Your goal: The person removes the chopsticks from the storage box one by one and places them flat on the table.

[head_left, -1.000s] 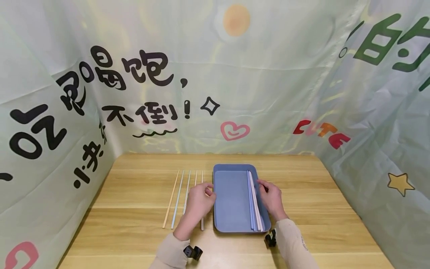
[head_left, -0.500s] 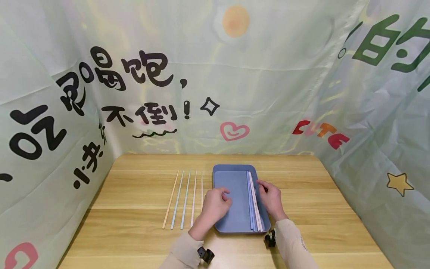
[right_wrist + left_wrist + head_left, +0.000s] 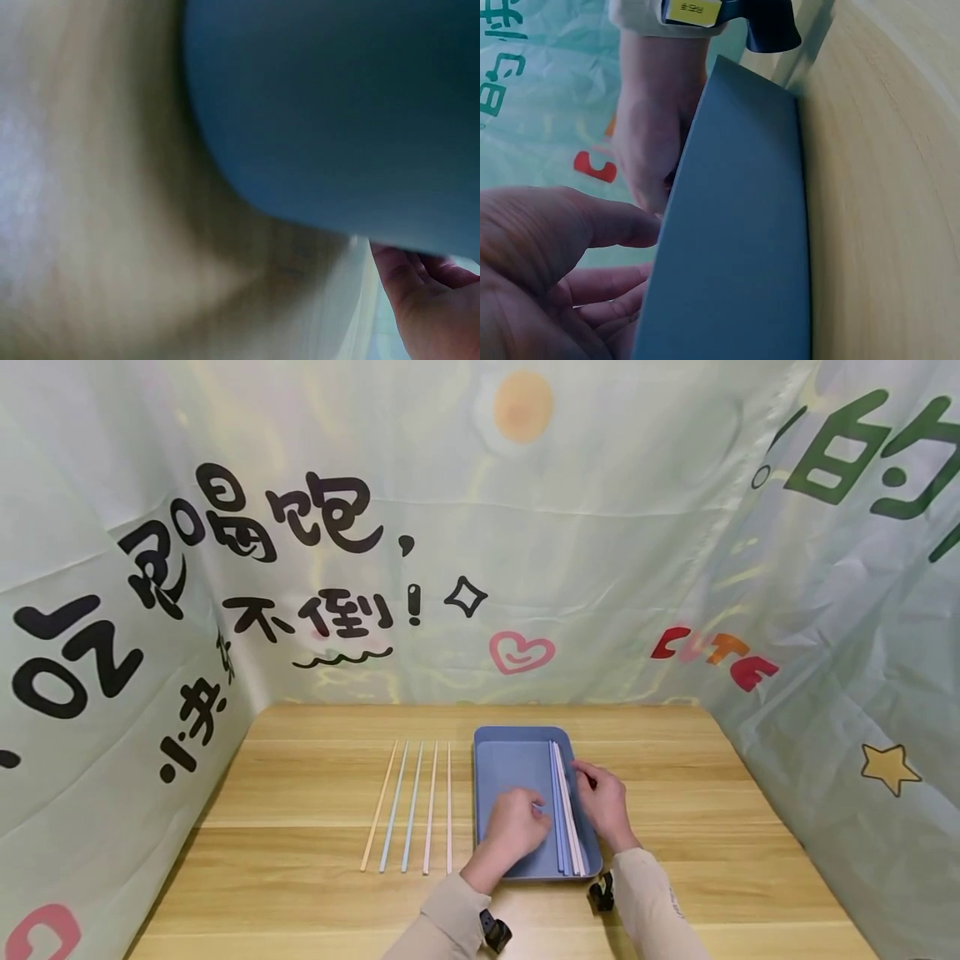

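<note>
A blue-grey rectangular tray (image 3: 517,760) stands on the wooden table. Along its right side lie blue chopsticks (image 3: 558,818) and pale pink chopsticks (image 3: 567,818). My left hand (image 3: 517,822) is over the tray's front half, just left of the blue chopsticks. Its fingers are loosely bent; in the left wrist view a gap shows between thumb and fingers, the tips partly behind the tray wall (image 3: 735,225). My right hand (image 3: 606,802) holds the tray's right rim, and its fingertips pass behind the wall in the right wrist view.
Left of the tray, several chopsticks lie side by side on the table (image 3: 300,852): yellow (image 3: 378,806), light blue (image 3: 393,806) and pink (image 3: 431,806) ones. Printed cloth walls (image 3: 600,568) close off the back and both sides.
My left hand has moved right, from beside the pink chopsticks on the table across the tray's left rim to over its inside. The right hand, tray and chopsticks stay in place.
</note>
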`<state>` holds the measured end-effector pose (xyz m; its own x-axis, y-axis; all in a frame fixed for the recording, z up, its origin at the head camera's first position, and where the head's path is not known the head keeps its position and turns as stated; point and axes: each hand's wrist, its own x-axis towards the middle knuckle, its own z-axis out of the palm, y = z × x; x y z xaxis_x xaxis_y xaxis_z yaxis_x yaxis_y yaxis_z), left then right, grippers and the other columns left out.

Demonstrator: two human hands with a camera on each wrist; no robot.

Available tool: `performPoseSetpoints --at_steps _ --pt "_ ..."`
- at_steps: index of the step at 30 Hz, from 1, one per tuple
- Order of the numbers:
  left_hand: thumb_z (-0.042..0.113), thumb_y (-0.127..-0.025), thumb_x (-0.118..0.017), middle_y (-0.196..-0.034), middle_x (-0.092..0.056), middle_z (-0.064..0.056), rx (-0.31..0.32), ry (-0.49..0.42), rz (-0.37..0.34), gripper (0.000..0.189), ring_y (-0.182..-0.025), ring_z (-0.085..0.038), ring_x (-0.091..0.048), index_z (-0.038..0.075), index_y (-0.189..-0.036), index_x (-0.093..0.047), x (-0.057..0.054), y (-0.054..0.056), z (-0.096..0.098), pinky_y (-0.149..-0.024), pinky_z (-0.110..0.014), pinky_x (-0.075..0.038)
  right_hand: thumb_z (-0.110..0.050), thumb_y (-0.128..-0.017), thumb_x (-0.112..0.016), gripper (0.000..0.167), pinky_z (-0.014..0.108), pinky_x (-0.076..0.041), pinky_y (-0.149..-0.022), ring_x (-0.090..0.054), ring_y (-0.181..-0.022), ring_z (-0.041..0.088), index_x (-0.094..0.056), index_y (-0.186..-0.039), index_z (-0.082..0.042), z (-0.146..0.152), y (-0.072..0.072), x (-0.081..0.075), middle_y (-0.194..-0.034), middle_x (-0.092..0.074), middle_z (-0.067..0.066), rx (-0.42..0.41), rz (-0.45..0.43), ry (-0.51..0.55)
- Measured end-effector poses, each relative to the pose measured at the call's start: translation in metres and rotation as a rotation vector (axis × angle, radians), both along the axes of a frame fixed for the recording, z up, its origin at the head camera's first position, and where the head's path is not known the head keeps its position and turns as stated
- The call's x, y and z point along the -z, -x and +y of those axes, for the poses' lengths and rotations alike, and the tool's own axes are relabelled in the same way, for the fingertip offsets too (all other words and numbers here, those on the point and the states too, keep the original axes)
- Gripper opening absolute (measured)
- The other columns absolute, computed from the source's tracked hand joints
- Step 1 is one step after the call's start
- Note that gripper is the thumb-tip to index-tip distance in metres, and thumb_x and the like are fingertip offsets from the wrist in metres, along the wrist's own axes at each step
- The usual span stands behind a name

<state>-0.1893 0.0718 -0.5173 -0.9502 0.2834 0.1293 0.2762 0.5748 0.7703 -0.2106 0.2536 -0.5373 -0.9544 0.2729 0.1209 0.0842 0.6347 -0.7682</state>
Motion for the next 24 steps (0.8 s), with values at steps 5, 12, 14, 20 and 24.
performPoseSetpoints --at_steps 5,12,14,20,24 --pt "0.006 -0.082 -0.081 -0.085 -0.078 -0.012 -0.03 -0.012 -0.058 0.02 -0.067 -0.012 -0.067 -0.003 -0.1 -0.079 0.005 0.002 0.01 -0.06 -0.026 -0.055 -0.009 -0.106 -0.054 0.033 0.023 -0.046 -0.065 -0.061 -0.085 0.025 -0.072 -0.132 -0.001 -0.001 0.0 0.0 -0.118 -0.073 0.023 0.004 0.022 -0.014" --pt "0.012 -0.081 -0.085 -0.094 -0.079 -0.012 -0.072 0.017 -0.117 0.021 -0.082 -0.021 -0.073 0.0 -0.098 -0.08 0.009 -0.001 0.022 -0.069 -0.033 -0.06 -0.009 -0.106 -0.053 0.033 0.023 -0.045 -0.062 -0.06 -0.081 0.023 -0.071 -0.132 -0.001 -0.001 0.0 0.0 -0.118 -0.073 0.024 0.001 0.026 0.008" --pt "0.012 -0.081 -0.086 -0.093 -0.078 -0.012 -0.08 0.02 -0.125 0.021 -0.081 -0.022 -0.072 0.0 -0.097 -0.08 0.01 -0.002 0.025 -0.068 -0.033 -0.06 -0.009 -0.106 -0.053 0.033 0.023 -0.045 -0.062 -0.059 -0.08 0.023 -0.071 -0.132 -0.001 -0.001 0.0 0.0 -0.119 -0.073 0.024 0.003 0.025 0.017" --pt "0.008 -0.08 -0.085 -0.097 -0.077 -0.013 -0.104 0.042 -0.144 0.022 -0.084 -0.023 -0.071 0.002 -0.1 -0.079 0.014 -0.003 0.031 -0.072 -0.035 -0.059 -0.009 -0.106 -0.053 0.033 0.023 -0.046 -0.065 -0.061 -0.085 0.024 -0.071 -0.133 -0.001 0.0 0.001 0.002 -0.12 -0.073 0.023 0.006 0.03 0.015" --pt "0.004 -0.08 -0.082 -0.101 -0.077 -0.014 -0.102 0.034 -0.155 0.023 -0.085 -0.023 -0.069 0.001 -0.103 -0.078 0.014 -0.002 0.03 -0.073 -0.035 -0.06 -0.01 -0.107 -0.053 0.033 0.023 -0.046 -0.066 -0.06 -0.085 0.025 -0.071 -0.133 -0.001 0.001 0.0 0.003 -0.119 -0.072 0.023 0.003 0.026 0.016"
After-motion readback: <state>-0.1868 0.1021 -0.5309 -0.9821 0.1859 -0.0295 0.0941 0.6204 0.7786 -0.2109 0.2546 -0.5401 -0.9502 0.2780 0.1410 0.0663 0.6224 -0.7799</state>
